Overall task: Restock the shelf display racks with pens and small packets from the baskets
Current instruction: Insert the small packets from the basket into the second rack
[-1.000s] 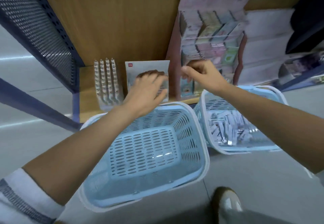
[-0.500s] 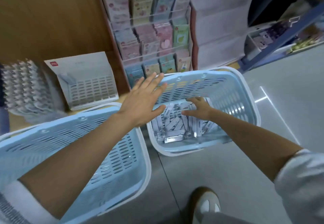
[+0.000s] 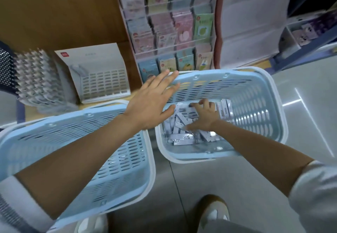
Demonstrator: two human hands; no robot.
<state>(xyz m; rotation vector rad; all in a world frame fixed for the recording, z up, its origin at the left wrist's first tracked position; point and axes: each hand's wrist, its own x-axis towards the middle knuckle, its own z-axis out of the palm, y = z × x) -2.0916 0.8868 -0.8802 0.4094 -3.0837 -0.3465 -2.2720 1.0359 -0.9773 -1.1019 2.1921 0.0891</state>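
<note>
- Our right hand (image 3: 204,117) is down inside the right basket (image 3: 259,105). Its fingers are bent and spread over a loose pile of small white packets (image 3: 180,125). We cannot tell whether it has pinched one yet.
- Our left hand (image 3: 152,103) is flat and wide open, fingers straight, holding nothing. It is above that basket's near-left corner.
- To pick well, we judge it best to close thumb and fingers round a few packets lying the same way. We would then lift them clear of the wall, and the left hand could steady the rim.
- The left basket (image 3: 73,150) shows no stock.
- Beyond the baskets stands a tiered rack (image 3: 173,32) of coloured packets. A white pen stand (image 3: 102,79) is to its left.
</note>
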